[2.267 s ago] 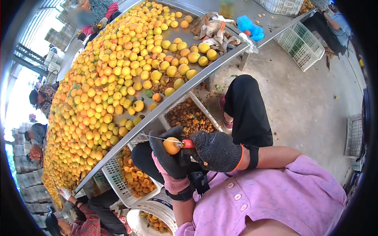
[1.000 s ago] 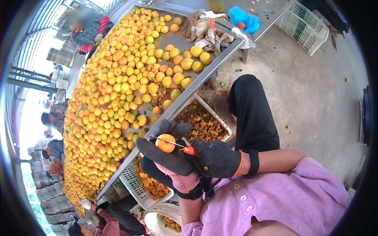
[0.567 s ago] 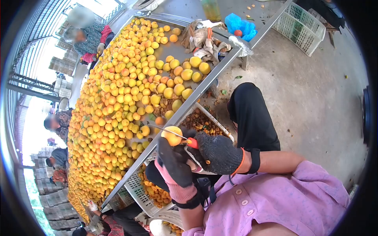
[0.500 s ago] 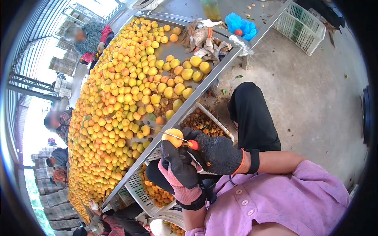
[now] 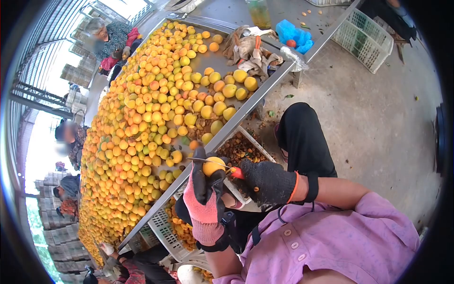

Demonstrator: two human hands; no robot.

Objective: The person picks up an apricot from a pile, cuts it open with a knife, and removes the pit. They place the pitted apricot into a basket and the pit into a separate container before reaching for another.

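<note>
My left hand [image 5: 204, 189], in a pink and black glove, is closed around a yellow-orange apricot [image 5: 213, 167], its fingers on the far side of the fruit. My right hand [image 5: 267, 182], in a black glove with an orange cuff edge, grips a small knife by its red handle [image 5: 237, 173]. The thin blade lies across the apricot and reaches toward the left fingertips. Both hands are in front of my body, just off the metal edge of a table [image 5: 255, 102] heaped with apricots [image 5: 142, 113].
Under the table edge are a crate of dark scraps [image 5: 243, 149], a white crate of cut orange fruit [image 5: 165, 232] and a white bucket [image 5: 189, 274]. Cloths [image 5: 253, 52] and a blue plastic bag [image 5: 293, 35] lie on the table. Other people [image 5: 111, 40] sit along its far side.
My left hand has rolled, showing more of its pink palm and the apricot's round side. The blade has stayed across the fruit. The view has shifted slightly.
</note>
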